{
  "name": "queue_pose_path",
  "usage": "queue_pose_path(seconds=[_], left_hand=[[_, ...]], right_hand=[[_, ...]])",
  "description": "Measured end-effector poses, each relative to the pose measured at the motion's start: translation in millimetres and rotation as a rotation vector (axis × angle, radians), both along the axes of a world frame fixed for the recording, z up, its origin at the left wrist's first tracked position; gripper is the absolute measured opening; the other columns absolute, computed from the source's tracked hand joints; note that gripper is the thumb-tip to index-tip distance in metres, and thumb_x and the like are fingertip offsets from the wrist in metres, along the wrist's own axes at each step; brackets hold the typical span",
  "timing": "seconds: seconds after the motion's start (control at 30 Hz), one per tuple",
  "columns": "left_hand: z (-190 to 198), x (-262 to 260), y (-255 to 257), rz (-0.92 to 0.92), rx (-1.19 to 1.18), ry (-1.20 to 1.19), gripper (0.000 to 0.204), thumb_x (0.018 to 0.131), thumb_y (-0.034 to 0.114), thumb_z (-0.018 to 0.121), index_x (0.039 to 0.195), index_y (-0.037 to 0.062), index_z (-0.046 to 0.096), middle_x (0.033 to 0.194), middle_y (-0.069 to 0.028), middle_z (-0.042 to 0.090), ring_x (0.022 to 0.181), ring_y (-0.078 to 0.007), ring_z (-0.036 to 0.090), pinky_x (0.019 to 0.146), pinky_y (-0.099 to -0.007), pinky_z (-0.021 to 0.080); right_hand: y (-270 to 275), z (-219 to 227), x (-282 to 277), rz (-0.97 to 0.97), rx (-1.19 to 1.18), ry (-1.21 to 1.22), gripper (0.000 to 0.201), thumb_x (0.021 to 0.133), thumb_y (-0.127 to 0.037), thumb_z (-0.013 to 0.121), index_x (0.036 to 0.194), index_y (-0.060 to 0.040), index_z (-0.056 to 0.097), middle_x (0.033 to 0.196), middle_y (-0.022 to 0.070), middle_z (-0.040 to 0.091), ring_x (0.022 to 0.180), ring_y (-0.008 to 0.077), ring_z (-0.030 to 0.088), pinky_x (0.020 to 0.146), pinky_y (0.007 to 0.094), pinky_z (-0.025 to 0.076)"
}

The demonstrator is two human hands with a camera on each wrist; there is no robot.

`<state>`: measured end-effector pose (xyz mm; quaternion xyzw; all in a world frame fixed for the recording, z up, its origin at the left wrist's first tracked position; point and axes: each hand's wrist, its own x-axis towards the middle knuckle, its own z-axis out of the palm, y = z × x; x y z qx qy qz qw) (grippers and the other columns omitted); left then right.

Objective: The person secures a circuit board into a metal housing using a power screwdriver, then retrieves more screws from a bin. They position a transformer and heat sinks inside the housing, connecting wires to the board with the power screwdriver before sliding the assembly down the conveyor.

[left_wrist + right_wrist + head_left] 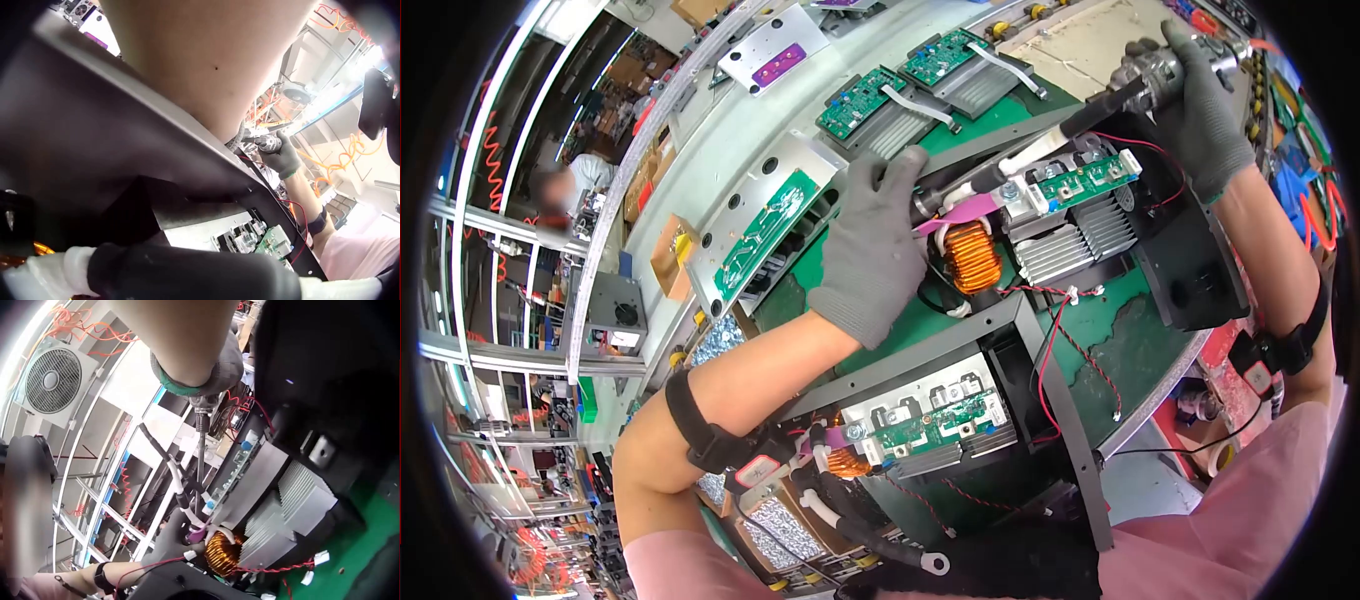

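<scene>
My right hand (pixel 1208 125), raised and well out from my body, has its gloved fingers wrapped around a power driver (pixel 1157 78); my left hand (pixel 875 248), gloved, reaches across a metal case, back uppermost. Its fingertips lie near a purple strip (pixel 970 211), but I cannot tell how far they are closed or whether they grip anything. A copper coil (pixel 973 258) sits just beside my left hand, on the side toward my right; metal fins (pixel 1075 242) lie between my two hands. The right wrist view shows what the head view obscures: the driver's long, straight shaft (pixel 200 456), running from my right hand toward the purple strip. The left wrist view adds a black sleeve (pixel 194 272) across the foreground, below my forearm.
</scene>
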<state>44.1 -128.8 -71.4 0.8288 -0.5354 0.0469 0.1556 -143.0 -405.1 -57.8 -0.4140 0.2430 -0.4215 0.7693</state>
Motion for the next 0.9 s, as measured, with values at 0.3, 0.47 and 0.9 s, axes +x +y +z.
queue_pose_path(seconds=[0.3,0.47,0.9], left_hand=[[-6,4,-2,-0.016,-0.05,-0.008,0.072,0.065,0.003,0.073,0.13,0.0177,0.045,0.118,-0.0171,0.048,0.1,-0.0377,0.058,0.083,-0.0431,0.053],[-4,2,-3,-0.039,-0.07,0.0,0.074,0.064,0.0,0.072,0.131,0.0161,0.044,0.116,-0.0174,0.049,0.102,-0.0372,0.057,0.086,-0.0424,0.051],[-1,-1,-1,0.003,-0.019,0.03,0.068,0.069,0.006,0.072,0.129,0.0157,0.044,0.119,-0.0169,0.048,0.101,-0.0385,0.057,0.082,-0.0438,0.051]], right_hand=[[25,-4,1,-0.066,0.066,-0.049,0.035,0.091,-0.029,0.061,0.105,0.0026,0.055,0.092,0.0129,0.061,0.083,0.0234,0.063,0.082,0.0427,0.055],[58,15,17,-0.39,0.022,-0.101,0.019,0.095,-0.027,0.053,0.094,-0.0079,0.049,0.071,0.0095,0.055,0.06,0.023,0.056,0.054,0.041,0.052],[2,-18,-9,0.062,0.027,-0.231,0.03,0.092,-0.024,0.06,0.106,0.0021,0.054,0.096,0.0144,0.062,0.087,0.0241,0.064,0.082,0.0417,0.055]])
